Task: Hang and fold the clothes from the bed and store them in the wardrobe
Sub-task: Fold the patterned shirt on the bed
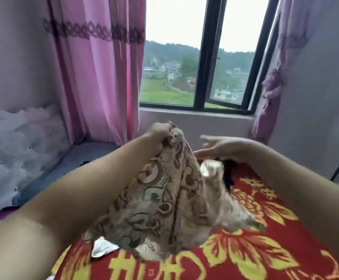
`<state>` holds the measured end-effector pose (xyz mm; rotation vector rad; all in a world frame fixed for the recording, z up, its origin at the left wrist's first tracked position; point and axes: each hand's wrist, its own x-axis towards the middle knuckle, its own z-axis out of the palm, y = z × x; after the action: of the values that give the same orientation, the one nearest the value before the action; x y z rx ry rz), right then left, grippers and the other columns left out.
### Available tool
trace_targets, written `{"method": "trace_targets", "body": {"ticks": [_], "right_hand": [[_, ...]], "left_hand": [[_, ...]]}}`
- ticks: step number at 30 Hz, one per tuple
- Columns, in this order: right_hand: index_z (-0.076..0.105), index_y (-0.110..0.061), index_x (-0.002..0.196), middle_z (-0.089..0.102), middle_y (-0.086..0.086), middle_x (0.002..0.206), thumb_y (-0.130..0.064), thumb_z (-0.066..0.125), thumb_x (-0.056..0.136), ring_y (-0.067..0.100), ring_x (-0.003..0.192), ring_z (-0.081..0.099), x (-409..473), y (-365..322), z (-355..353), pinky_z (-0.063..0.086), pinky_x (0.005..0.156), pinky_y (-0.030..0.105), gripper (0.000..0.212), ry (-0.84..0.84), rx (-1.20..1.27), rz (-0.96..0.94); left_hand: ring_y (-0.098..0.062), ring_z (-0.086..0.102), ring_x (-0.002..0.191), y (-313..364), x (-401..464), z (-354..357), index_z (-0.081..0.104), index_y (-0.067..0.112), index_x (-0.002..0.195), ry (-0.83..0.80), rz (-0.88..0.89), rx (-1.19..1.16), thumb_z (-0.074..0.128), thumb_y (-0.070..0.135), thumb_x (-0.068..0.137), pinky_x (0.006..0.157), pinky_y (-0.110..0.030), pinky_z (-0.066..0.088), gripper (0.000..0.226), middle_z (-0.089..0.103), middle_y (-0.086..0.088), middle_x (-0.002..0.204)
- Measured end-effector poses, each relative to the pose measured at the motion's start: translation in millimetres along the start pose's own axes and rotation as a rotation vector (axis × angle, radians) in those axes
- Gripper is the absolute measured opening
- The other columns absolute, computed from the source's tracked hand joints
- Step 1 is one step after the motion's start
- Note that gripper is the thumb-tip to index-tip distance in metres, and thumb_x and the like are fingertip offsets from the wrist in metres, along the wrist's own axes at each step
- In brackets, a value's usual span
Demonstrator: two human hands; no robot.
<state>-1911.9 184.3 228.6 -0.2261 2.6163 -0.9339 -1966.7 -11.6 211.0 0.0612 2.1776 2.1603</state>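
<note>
Patterned beige garment bunched in left hand over red bedspread; right hand fingers spread near dark clothing.

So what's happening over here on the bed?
A person is sorting clothes on a bed. Their left hand grips a beige patterned garment by one end and lifts it above the red flowered bedspread. The right hand, fingers spread and blurred, reaches toward the cloth and holds nothing. A dark garment lies just behind. No wardrobe is in view.
</note>
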Motion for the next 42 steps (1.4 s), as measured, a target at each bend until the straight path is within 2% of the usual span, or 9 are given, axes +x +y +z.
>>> {"method": "trace_targets", "body": {"ticks": [5,11,18,22,26,31,34,37,42], "right_hand": [[0.063,-0.021,0.097,0.068,0.000,0.090,-0.036,0.063,0.092,0.015,0.073,0.065,27,-14,84,0.054,0.060,0.028,0.016,-0.073,0.353,-0.052],[0.060,0.000,0.104,0.062,0.028,0.102,-0.004,0.049,0.097,0.034,0.093,0.063,50,-17,81,0.051,0.087,0.045,0.013,0.270,0.781,-0.065],[0.065,-0.001,0.047,0.062,0.012,0.050,0.018,0.025,0.082,0.018,0.045,0.062,46,-29,62,0.051,0.047,0.020,0.057,0.376,1.219,-0.112],[0.050,0.000,0.070,0.053,0.013,0.064,0.013,0.033,0.081,0.020,0.058,0.052,55,-37,46,0.050,0.043,0.024,0.024,0.495,1.375,0.052],[0.049,-0.008,0.074,0.051,0.007,0.070,0.001,0.037,0.099,0.015,0.059,0.050,55,-30,36,0.049,0.045,0.024,0.029,0.517,1.168,0.041],[0.055,-0.014,0.109,0.063,0.003,0.089,-0.057,0.063,0.081,0.018,0.074,0.061,23,-23,28,0.054,0.063,0.034,0.052,0.128,0.859,-0.066],[0.051,-0.031,0.127,0.066,-0.008,0.113,-0.048,0.074,0.078,0.016,0.105,0.065,11,-33,47,0.054,0.078,0.029,0.057,-0.061,0.519,-0.299],[0.068,-0.021,0.101,0.072,-0.001,0.095,-0.027,0.068,0.089,0.014,0.088,0.069,10,-39,66,0.055,0.078,0.027,0.014,0.105,0.345,-0.305],[0.068,-0.003,0.080,0.062,0.006,0.075,-0.021,0.065,0.091,0.015,0.071,0.055,21,-16,66,0.044,0.066,0.029,0.022,0.402,0.369,-0.194]], "left_hand": [[-0.013,0.054,0.034,20,-8,11,0.055,0.004,0.060,-0.119,-0.056,-0.247,0.028,-0.001,0.098,0.036,-0.018,0.045,0.046,0.053,-0.007,0.042],[-0.017,0.064,0.090,-17,-24,-20,0.058,0.008,0.112,-0.280,-0.003,-0.051,0.040,0.033,0.102,0.082,-0.027,0.051,0.032,0.069,-0.009,0.101],[-0.001,-0.002,0.145,-84,-80,-47,-0.010,0.064,0.138,-0.461,0.588,0.788,0.067,0.069,0.065,0.114,-0.012,0.004,0.106,-0.004,0.021,0.156],[-0.011,-0.011,0.147,-119,-87,-31,-0.017,0.035,0.150,-0.197,0.705,0.893,0.066,0.060,0.070,0.118,-0.023,0.001,0.117,-0.011,0.004,0.160],[-0.017,0.062,0.097,-89,-70,-31,0.068,0.005,0.097,0.039,0.590,0.495,0.051,0.018,0.072,0.085,-0.026,0.047,0.033,0.069,-0.008,0.102],[-0.008,0.051,0.062,-32,-47,-42,0.069,-0.001,0.076,0.108,0.472,0.375,0.054,0.015,0.091,0.055,-0.020,0.041,0.027,0.063,0.000,0.068],[-0.015,0.058,0.064,-16,-36,-29,0.070,-0.005,0.087,-0.023,0.278,0.171,0.054,0.010,0.094,0.064,-0.026,0.047,0.023,0.065,-0.009,0.074],[-0.017,0.059,0.056,-18,-35,-18,0.065,-0.004,0.086,-0.074,0.099,-0.077,0.050,0.007,0.097,0.059,-0.029,0.051,0.021,0.063,-0.011,0.066],[-0.018,0.070,0.087,-34,-56,-31,0.063,0.011,0.105,-0.341,0.037,-0.310,0.051,0.031,0.096,0.081,-0.033,0.054,0.025,0.073,-0.008,0.095]]}}
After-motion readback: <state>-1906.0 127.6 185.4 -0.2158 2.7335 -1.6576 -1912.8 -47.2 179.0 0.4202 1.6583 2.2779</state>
